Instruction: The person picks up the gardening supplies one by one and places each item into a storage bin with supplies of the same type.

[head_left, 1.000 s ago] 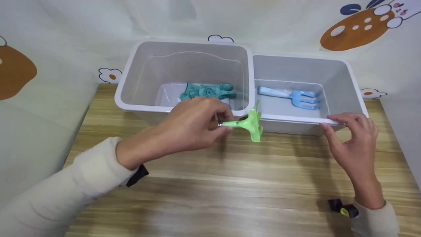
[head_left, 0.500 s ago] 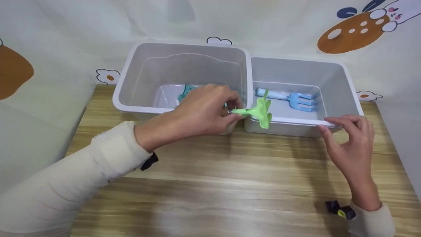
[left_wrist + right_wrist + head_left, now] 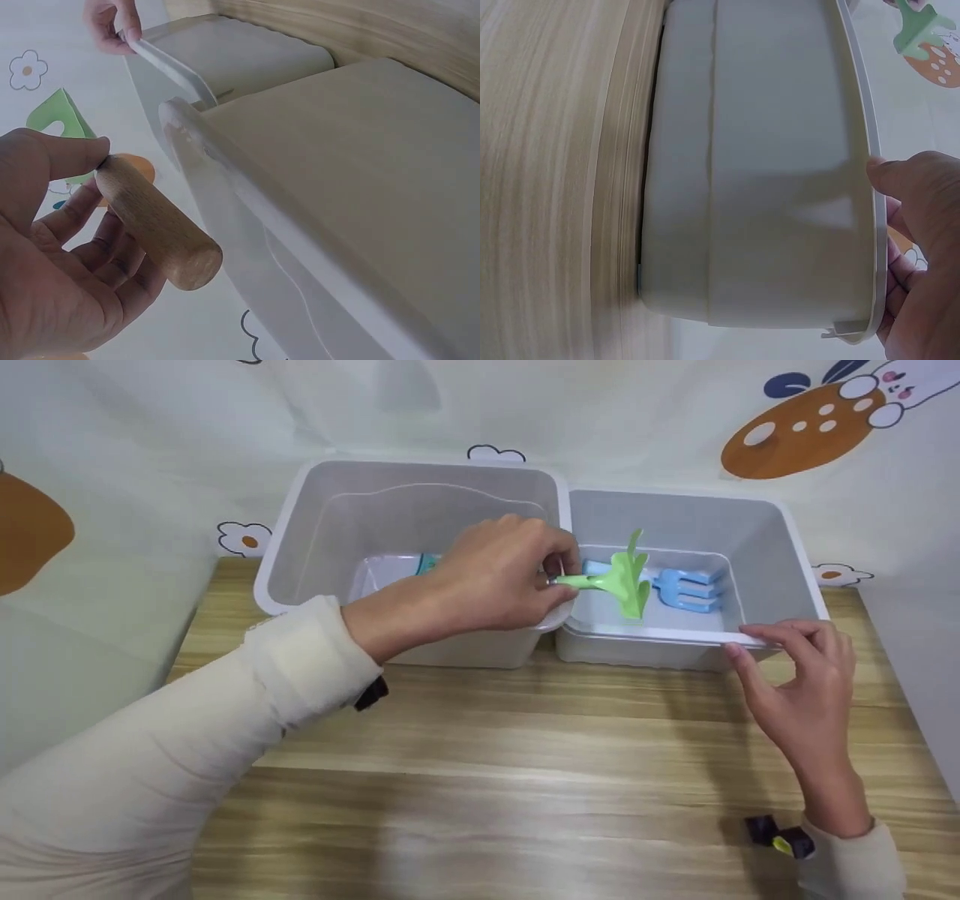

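My left hand pinches a small green garden rake where its wooden handle meets the metal neck. The rake's head points right, over the near-left part of the lower grey bin. In the left wrist view the handle's rounded end hangs free of the palm. At the near right corner of the lower bin, my right hand grips the rim between thumb and fingers. A blue hand fork lies on that bin's floor, its handle partly behind the rake.
A taller grey bin stands against the lower one on the left. Inside it a bit of teal cloth shows past my left hand. Both stand on a wood-grain table, backed by a printed white sheet.
My left hand has carried the rake up and to the right, from in front of the bins to over the lower bin. The right hand keeps its hold on the rim.
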A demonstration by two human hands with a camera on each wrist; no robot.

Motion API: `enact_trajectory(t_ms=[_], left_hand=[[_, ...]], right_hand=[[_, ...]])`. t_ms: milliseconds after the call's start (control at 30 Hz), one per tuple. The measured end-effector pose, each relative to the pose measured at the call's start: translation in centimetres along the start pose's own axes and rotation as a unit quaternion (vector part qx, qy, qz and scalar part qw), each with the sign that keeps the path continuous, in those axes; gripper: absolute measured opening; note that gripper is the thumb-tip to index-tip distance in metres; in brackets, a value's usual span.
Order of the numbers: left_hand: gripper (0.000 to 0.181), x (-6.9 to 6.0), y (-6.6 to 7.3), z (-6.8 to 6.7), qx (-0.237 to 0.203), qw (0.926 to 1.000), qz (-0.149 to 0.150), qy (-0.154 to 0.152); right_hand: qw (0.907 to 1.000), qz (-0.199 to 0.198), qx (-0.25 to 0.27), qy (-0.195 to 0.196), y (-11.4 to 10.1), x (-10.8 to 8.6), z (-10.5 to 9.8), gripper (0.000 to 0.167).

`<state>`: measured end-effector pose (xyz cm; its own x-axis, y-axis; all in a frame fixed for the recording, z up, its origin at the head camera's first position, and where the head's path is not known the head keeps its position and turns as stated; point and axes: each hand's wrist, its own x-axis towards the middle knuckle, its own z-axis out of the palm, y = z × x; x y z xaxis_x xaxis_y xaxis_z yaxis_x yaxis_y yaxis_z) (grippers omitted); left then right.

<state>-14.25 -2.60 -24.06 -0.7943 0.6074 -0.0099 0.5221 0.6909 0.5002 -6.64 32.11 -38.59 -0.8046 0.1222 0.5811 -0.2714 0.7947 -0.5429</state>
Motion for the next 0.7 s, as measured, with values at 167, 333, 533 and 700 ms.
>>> enact_trajectory(t_ms=[167, 333, 533, 700], left_hand=[[0.019, 1.1, -0.2, 0.0, -0.003, 1.0, -0.007, 0.001], [0.021, 2.0, -0.2, -0.2, -0.007, 0.9998, -0.017, 0.001], [0.023, 3.0, 0.2, -0.6, 0.007, 0.9997, -0.022, -0.004], [0.023, 3.9, 0.3, -0.8, 0.027, 0.9992, -0.03, -0.007]], right_hand=[[1.0, -0.004, 0.004, 0.006, 0.1, -0.1, 0.2, 0.027], [1.0, -0.006, 0.001, 0.002, 0.2, 0.0, 0.3, 0.027], [0.9999, -0.007, -0.001, 0.011, 0.4, 0.0, 0.3, 0.027], [0.9999, -0.01, -0.003, 0.011, 0.4, 0.0, 0.3, 0.028]])
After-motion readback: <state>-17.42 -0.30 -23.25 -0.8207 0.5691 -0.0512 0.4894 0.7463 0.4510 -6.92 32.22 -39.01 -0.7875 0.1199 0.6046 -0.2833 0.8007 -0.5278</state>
